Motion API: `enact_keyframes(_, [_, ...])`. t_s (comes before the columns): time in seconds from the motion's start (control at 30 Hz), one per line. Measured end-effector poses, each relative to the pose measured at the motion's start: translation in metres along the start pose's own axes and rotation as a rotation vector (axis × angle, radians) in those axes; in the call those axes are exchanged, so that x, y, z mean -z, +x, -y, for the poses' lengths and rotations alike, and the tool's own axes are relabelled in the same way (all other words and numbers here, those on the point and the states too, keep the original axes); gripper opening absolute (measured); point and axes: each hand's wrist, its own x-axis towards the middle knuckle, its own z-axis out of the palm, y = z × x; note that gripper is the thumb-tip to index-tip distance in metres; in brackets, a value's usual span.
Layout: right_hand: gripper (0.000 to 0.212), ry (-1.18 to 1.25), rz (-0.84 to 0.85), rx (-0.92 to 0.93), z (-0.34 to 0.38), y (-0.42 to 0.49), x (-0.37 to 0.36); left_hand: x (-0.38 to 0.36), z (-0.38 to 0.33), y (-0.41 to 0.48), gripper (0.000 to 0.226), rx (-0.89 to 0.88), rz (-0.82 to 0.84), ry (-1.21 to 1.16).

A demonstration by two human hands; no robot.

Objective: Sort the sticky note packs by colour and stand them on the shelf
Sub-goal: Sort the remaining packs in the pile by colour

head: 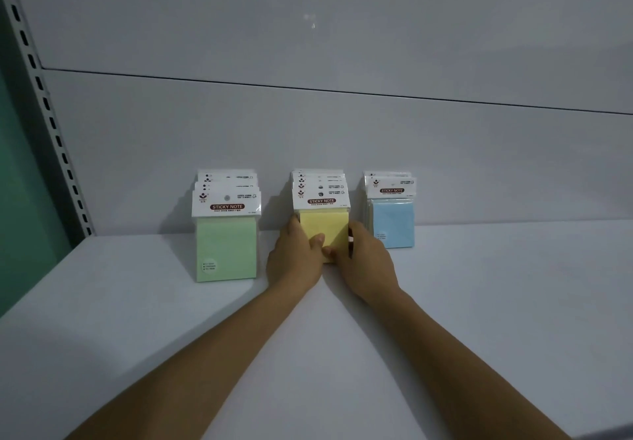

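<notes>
Both hands grip the front yellow sticky note pack (324, 230): left hand (295, 258) curled round its left edge, right hand (364, 261) round its right, thumbs on its face. It stands between them on the shelf (479, 302), flanked by green packs (226, 237) and blue packs (393, 215). Likely step: squaring the yellow row; next, a gentle release without toppling it

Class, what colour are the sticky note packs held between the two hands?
Yellow, clearest in the head view: yellow sticky note packs between left hand and right hand.
</notes>
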Motion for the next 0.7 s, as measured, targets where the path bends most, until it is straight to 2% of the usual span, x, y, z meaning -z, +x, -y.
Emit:
enact_keyframes(0.2, [0.04, 0.014, -0.03, -0.013, -0.002, 0.002, 0.0, 0.002, -0.004, 0.001, 0.045, 0.014, -0.022, -0.037])
enact_keyframes(0.33, [0.043, 0.063, -0.018, -0.037, 0.001, -0.005, 0.005, 0.012, -0.01, -0.012, 0.072, 0.019, -0.043, -0.019])
enact_keyframes(0.4, [0.045, 0.087, -0.113, -0.011, 0.004, -0.012, 0.013, 0.023, -0.015, -0.023, 0.08, -0.029, -0.044, -0.011])
enact_keyframes(0.47, [0.036, 0.047, -0.261, 0.099, 0.01, -0.02, 0.02, 0.038, -0.015, -0.036, 0.07, -0.145, -0.048, -0.027])
enact_keyframes(0.53, [0.026, 0.036, -0.326, 0.21, 0.025, -0.028, 0.023, 0.06, -0.009, -0.049, 0.057, -0.305, -0.093, -0.016])
enact_keyframes(0.63, [0.026, 0.061, -0.188, 0.287, 0.059, -0.034, 0.012, 0.099, 0.011, -0.055, 0.048, -0.462, -0.267, 0.068])
enact_keyframes(0.7, [0.039, 0.078, -0.036, 0.283, 0.08, -0.038, -0.005, 0.119, 0.028, -0.05, 0.055, -0.394, -0.389, 0.054])
